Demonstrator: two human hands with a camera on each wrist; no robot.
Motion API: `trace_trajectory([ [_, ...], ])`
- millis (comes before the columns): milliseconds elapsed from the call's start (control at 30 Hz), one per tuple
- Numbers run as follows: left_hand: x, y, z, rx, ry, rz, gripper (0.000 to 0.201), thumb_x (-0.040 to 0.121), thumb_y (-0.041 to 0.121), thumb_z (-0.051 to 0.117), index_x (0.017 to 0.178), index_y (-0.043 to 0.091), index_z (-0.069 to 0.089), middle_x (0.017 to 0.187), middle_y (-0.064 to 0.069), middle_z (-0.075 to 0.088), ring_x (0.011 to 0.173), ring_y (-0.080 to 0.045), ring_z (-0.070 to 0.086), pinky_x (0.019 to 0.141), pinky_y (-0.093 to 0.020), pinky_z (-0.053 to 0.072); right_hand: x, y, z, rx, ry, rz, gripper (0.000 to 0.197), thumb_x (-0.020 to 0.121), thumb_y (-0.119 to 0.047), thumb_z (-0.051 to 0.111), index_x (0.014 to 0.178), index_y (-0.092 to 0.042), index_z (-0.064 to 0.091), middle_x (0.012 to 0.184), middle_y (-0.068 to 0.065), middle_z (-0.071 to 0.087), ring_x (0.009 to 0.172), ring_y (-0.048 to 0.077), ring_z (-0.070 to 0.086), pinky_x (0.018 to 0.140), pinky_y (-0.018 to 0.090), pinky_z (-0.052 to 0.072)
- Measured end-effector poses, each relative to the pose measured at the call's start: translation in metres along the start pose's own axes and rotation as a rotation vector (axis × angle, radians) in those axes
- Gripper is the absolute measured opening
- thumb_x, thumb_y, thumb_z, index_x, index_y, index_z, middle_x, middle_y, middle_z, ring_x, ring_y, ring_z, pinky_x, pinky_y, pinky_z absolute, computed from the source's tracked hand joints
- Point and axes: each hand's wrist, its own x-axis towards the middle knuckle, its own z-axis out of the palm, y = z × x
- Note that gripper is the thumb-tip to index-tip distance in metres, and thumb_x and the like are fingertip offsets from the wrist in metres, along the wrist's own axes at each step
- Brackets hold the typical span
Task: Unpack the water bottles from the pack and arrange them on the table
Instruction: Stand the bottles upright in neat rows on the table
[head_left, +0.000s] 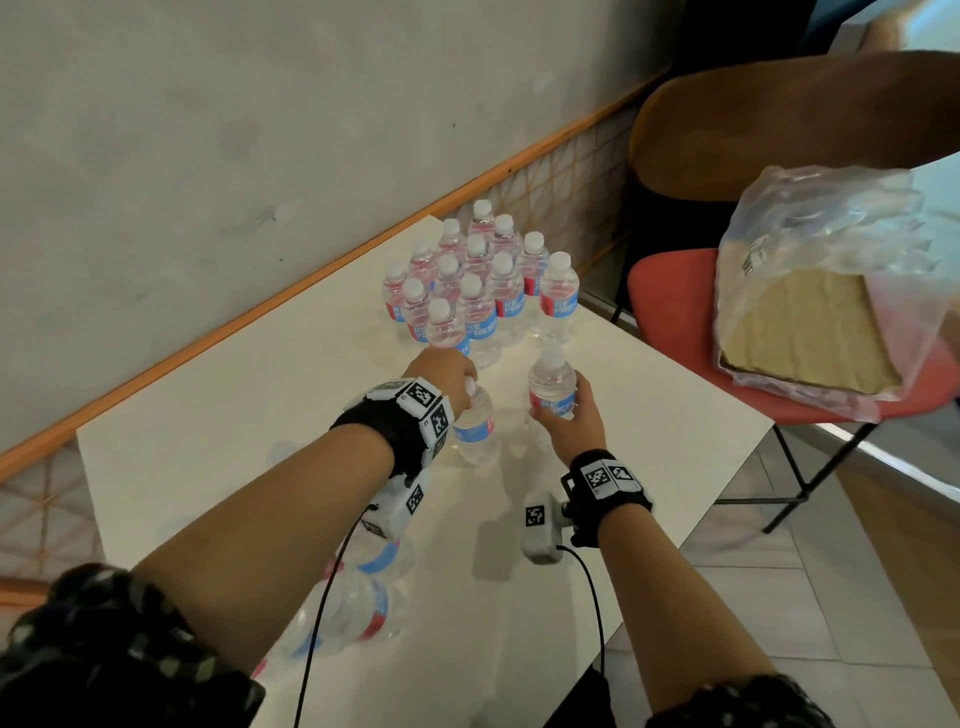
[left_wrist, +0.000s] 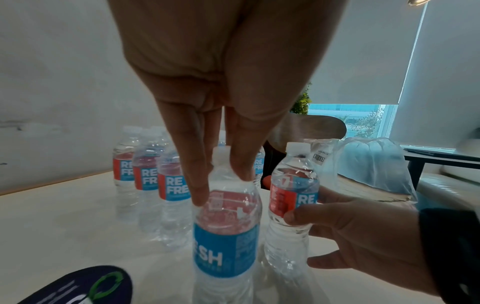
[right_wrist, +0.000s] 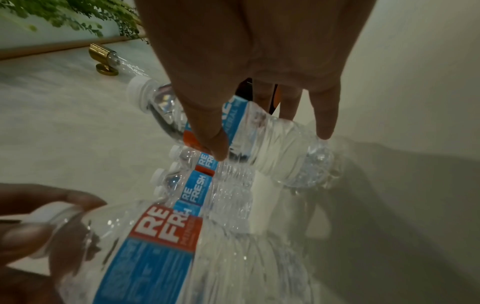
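Several upright water bottles (head_left: 478, 280) with red and blue labels stand bunched at the far end of the white table (head_left: 208, 457). My left hand (head_left: 465, 387) grips one bottle (head_left: 475, 426) from above by its neck; in the left wrist view its fingertips (left_wrist: 200, 195) pinch the shoulder of that upright bottle (left_wrist: 226, 236). My right hand (head_left: 561, 405) holds a second bottle (head_left: 551, 384) round its label, just right of the first. In the right wrist view the thumb (right_wrist: 215, 139) and fingers wrap that bottle (right_wrist: 280, 148). Whether it touches the table I cannot tell.
More bottles (head_left: 363, 603) lie on their sides near the table's front edge under my left forearm. The torn plastic wrap and cardboard tray (head_left: 810, 312) sit on a red chair (head_left: 670, 301) to the right. A wall runs along the table's left side.
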Motion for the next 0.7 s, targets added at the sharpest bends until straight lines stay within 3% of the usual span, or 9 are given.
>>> trace_trajectory([
  [100, 0.018, 0.014, -0.001, -0.064, 0.009, 0.013, 0.023, 0.089, 0.01, 0.054, 0.108, 0.009, 0.067, 0.106, -0.015, 0.065, 0.104, -0.033, 0.058, 0.077, -0.03, 0.04, 0.022, 0.001, -0.005, -0.008, -0.04, -0.004, 0.067, 0.077, -0.009, 0.074, 0.135, -0.02, 0.042, 0.129, 0.002, 0.057, 0.114, 0.02, 0.058, 0.099, 0.034, 0.045],
  [200, 0.032, 0.022, 0.001, -0.139, 0.043, 0.007, 0.017, 0.091, 0.009, 0.05, 0.088, 0.022, 0.06, 0.086, -0.009, 0.058, 0.098, -0.027, 0.057, 0.075, -0.029, 0.037, 0.039, 0.005, -0.008, -0.039, -0.1, 0.051, 0.076, 0.077, -0.013, 0.075, 0.142, -0.021, 0.036, 0.138, 0.001, 0.05, 0.125, 0.02, 0.049, 0.1, 0.028, 0.038],
  [233, 0.036, 0.023, 0.004, -0.175, 0.077, -0.006, 0.014, 0.091, 0.009, 0.05, 0.089, 0.02, 0.059, 0.088, -0.01, 0.058, 0.099, -0.028, 0.058, 0.076, -0.031, 0.039, 0.043, 0.007, -0.009, -0.059, -0.121, 0.069, 0.077, 0.077, -0.014, 0.076, 0.143, -0.022, 0.035, 0.14, 0.0, 0.048, 0.127, 0.02, 0.046, 0.1, 0.028, 0.036],
  [267, 0.039, 0.024, 0.008, -0.229, 0.12, -0.021, 0.015, 0.091, 0.011, 0.052, 0.1, 0.016, 0.063, 0.097, -0.012, 0.062, 0.102, -0.029, 0.059, 0.08, -0.033, 0.043, 0.047, 0.009, -0.01, -0.083, -0.142, 0.079, 0.077, 0.078, -0.014, 0.075, 0.142, -0.022, 0.035, 0.141, 0.001, 0.048, 0.128, 0.02, 0.046, 0.1, 0.028, 0.036],
  [367, 0.047, 0.026, 0.024, -0.403, 0.215, -0.074, 0.033, 0.089, 0.018, 0.059, 0.122, 0.019, 0.059, 0.116, -0.012, 0.061, 0.108, -0.031, 0.058, 0.093, -0.037, 0.047, 0.056, 0.019, -0.012, -0.175, -0.197, 0.083, 0.068, 0.08, -0.016, 0.074, 0.138, -0.022, 0.04, 0.134, 0.001, 0.054, 0.121, 0.022, 0.052, 0.093, 0.026, 0.038],
  [567, 0.057, 0.021, 0.04, -0.603, 0.371, -0.108, 0.037, 0.086, 0.003, 0.059, 0.121, 0.016, 0.06, 0.123, -0.009, 0.061, 0.114, -0.026, 0.056, 0.098, -0.033, 0.044, 0.072, 0.02, -0.003, -0.234, -0.251, 0.043, 0.06, 0.08, -0.02, 0.073, 0.133, -0.022, 0.047, 0.126, -0.002, 0.059, 0.107, 0.014, 0.054, 0.09, 0.024, 0.039],
  [700, 0.061, 0.017, 0.041, -0.625, 0.391, -0.119, 0.039, 0.084, 0.005, 0.062, 0.12, 0.017, 0.061, 0.124, -0.008, 0.06, 0.114, -0.025, 0.057, 0.1, -0.032, 0.043, 0.083, 0.021, 0.004, -0.278, -0.236, 0.014, 0.064, 0.075, -0.026, 0.077, 0.132, -0.025, 0.05, 0.121, 0.006, 0.056, 0.111, 0.023, 0.054, 0.096, 0.033, 0.043],
])
